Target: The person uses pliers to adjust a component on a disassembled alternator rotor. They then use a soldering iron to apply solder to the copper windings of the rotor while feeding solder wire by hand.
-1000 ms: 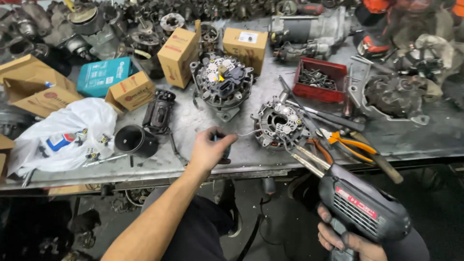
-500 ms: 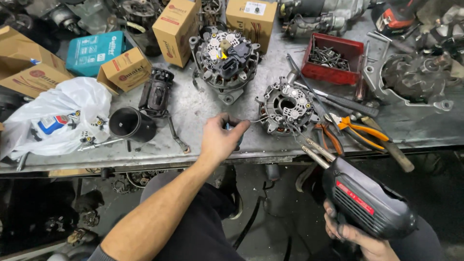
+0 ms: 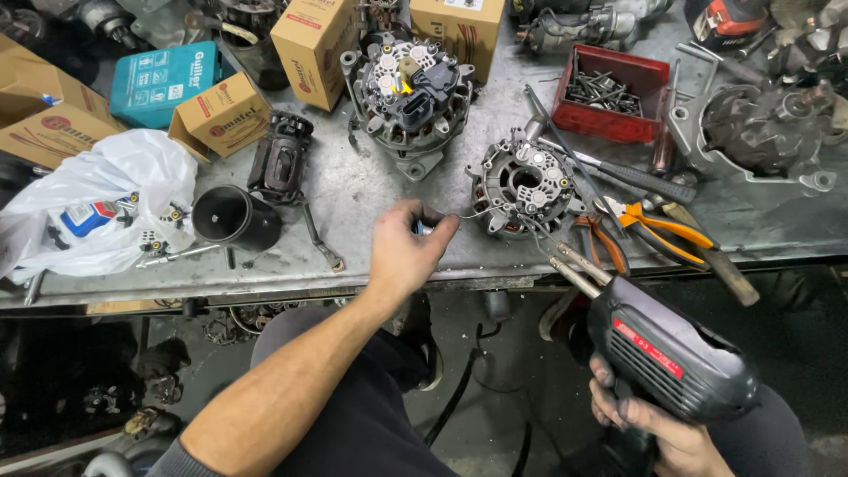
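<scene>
Wire (image 3: 473, 215), thin and pale, runs from the left hand (image 3: 405, 252) toward the small round alternator part (image 3: 521, 187) lying near the bench's front edge. The left hand's fingers (image 3: 439, 231) are closed round a small object at the wire's near end; the object is mostly hidden, and what it is cannot be told. The hand rests on the metal bench top (image 3: 353, 190), just left of the round part.

The right hand (image 3: 649, 424) is below the bench edge, wrapped round the grip of a dark soldering gun (image 3: 671, 353) with a red label. Its twin metal tips (image 3: 574, 265) point up toward the bench edge, near the round part but apart from it.

Behind the round part stands a larger alternator (image 3: 406, 93). To the right lie orange-handled pliers (image 3: 658, 225), a screwdriver (image 3: 618, 177) and a red tray of screws (image 3: 609, 93). To the left lie a black cylindrical housing (image 3: 234, 216), a white plastic bag (image 3: 106, 203), several brown cardboard boxes (image 3: 221, 115) and one teal box (image 3: 168, 79).
</scene>
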